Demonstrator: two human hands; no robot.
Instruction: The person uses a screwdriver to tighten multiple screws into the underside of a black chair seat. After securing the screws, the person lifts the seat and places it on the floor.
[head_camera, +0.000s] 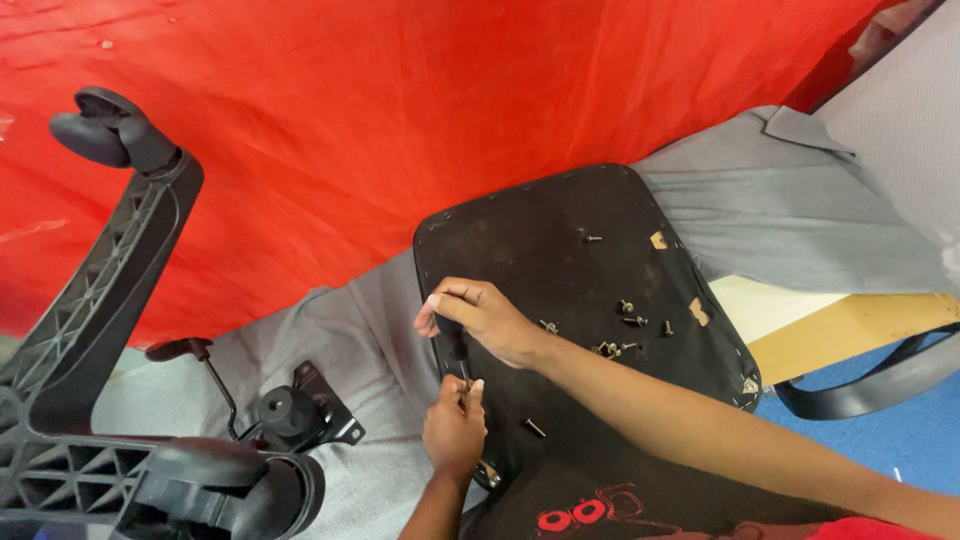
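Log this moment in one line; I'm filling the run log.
right hand: grips screwdriver | left hand: steadies tip | seat: underside up | screws: loose

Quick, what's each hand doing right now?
Right hand: closed around the screwdriver handle.
Left hand: fingers pinched at the screwdriver's tip, by the seat.

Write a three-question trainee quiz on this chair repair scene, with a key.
1. True or false: the right hand grips a screwdriver from above.
2. Where do most loose screws lie? A) on the red cloth B) on the black seat underside C) on the blue floor
3. What does the left hand do at the screwdriver's lower end?

Key: 1 true. 2 B. 3 Its fingertips pinch at the tip, steadying it at the seat's near edge.
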